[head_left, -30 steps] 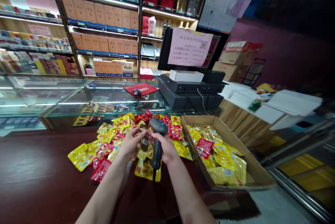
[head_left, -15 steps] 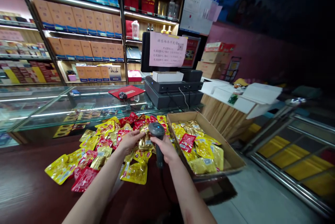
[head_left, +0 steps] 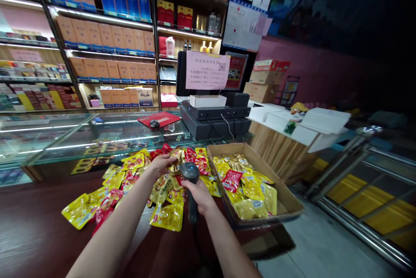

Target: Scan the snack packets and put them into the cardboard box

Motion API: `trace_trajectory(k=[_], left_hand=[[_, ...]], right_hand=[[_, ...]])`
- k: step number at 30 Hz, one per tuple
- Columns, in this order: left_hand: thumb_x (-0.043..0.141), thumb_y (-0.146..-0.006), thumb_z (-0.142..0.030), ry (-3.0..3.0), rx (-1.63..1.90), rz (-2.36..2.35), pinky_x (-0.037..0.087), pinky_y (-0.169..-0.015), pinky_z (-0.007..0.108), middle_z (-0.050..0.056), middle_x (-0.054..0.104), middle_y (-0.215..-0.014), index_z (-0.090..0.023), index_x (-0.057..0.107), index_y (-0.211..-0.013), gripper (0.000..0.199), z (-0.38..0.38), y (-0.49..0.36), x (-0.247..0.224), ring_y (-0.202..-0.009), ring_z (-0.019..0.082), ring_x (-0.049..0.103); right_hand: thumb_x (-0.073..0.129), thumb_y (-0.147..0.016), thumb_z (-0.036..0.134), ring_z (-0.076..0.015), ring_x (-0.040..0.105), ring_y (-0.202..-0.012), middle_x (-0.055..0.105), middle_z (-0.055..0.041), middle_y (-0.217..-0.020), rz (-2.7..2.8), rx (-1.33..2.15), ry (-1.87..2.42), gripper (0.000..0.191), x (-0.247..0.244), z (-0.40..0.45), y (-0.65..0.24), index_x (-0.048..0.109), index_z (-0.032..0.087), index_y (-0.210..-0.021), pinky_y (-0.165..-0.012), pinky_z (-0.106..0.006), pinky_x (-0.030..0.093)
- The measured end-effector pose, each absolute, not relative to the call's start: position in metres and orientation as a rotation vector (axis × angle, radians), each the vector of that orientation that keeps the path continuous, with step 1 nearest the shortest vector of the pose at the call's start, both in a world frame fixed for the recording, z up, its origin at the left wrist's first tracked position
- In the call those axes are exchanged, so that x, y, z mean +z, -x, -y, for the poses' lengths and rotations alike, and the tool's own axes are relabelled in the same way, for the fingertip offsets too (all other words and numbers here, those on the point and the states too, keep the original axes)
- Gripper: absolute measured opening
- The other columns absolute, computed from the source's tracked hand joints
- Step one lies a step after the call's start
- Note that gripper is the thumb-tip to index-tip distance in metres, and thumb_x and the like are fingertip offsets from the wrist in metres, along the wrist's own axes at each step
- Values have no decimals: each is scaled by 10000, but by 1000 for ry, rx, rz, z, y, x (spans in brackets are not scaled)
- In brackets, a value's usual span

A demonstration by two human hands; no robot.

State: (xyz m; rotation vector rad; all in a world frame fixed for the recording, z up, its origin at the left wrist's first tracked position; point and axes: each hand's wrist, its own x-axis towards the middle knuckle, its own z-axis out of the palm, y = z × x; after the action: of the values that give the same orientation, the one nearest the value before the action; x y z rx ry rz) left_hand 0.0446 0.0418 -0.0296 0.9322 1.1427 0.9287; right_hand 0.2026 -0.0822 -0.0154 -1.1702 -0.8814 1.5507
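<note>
Fingers-first, reaching with bent fingers (head_left: 166, 159) over a reddish-brown counter (head_left: 29, 217), left of an open cardboard carton (head_left: 280, 183) and above a loose spread of yellow and red snack packets (head_left: 132, 161). Gripping a black handheld barcode scanner (head_left: 190, 172) in the right hand (head_left: 202, 195); pinching a shiny gold packet (head_left: 177, 163) in the left hand (head_left: 160, 167), beside the scanner's head.

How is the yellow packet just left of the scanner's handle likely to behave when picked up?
The yellow packet probably flexes at its thin, flat-looking edges, while its bulging middle may feel firmer. Its glossy shine suggests a slippery surface. Lying flat, it seems apt to slide rather than roll.
</note>
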Motion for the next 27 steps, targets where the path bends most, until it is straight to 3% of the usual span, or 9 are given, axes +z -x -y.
trace_trajectory(k=[7,27], left_hand=[[844,-441,-363,-928,919,-1153,398,-525,220,18,666,-755,-162,651,-824,473,-36,-45,-33,-582,106,566],[852,-394,-370,-950,928,-1262,380,-479,222,-12,622,-616,-161,635,-760,474,-21,-44,-30,-538,112,532]], right_hand=[[618,-624,260,-63,411,-369,473,58,-474,903,1552,1240,144,-21,90,-192,513,165,-598,-356,-197,324],[586,-642,240,-70,406,-372,428,68,-437,940,1548,1290,131,-25,96,-185,496,172,-575,-367,-200,328]])
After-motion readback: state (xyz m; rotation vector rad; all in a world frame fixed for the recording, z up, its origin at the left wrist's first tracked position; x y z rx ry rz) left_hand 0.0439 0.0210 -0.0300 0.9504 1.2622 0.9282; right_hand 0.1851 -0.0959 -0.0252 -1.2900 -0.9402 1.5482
